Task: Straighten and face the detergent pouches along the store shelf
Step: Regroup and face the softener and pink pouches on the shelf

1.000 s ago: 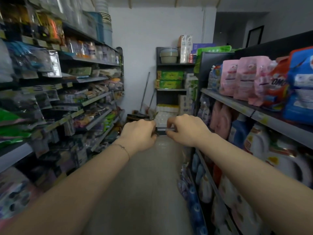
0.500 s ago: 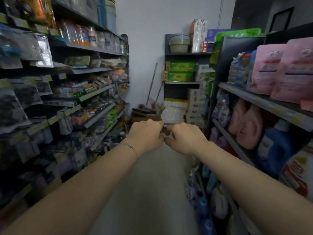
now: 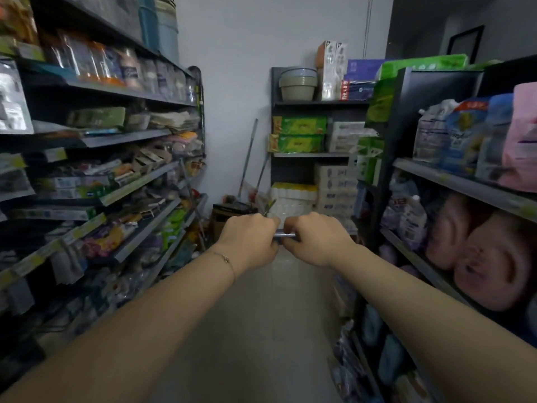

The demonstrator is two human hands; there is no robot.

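A row of soft plastic detergent pouches [image 3: 476, 138] stands upright on the upper tier of the grey metal store shelf [image 3: 453, 182] on the right of the aisle. Farthest away is a whitish pouch with a capped spout at its top corner [image 3: 429, 135]. Next come a blue-and-white printed pouch with a red band on top [image 3: 464, 132], a paler blue pouch [image 3: 495, 141], and a pink pouch cut off by the frame edge [image 3: 523, 135]. They stand packed side by side near the shelf's front edge, and their print is too blurred to read.
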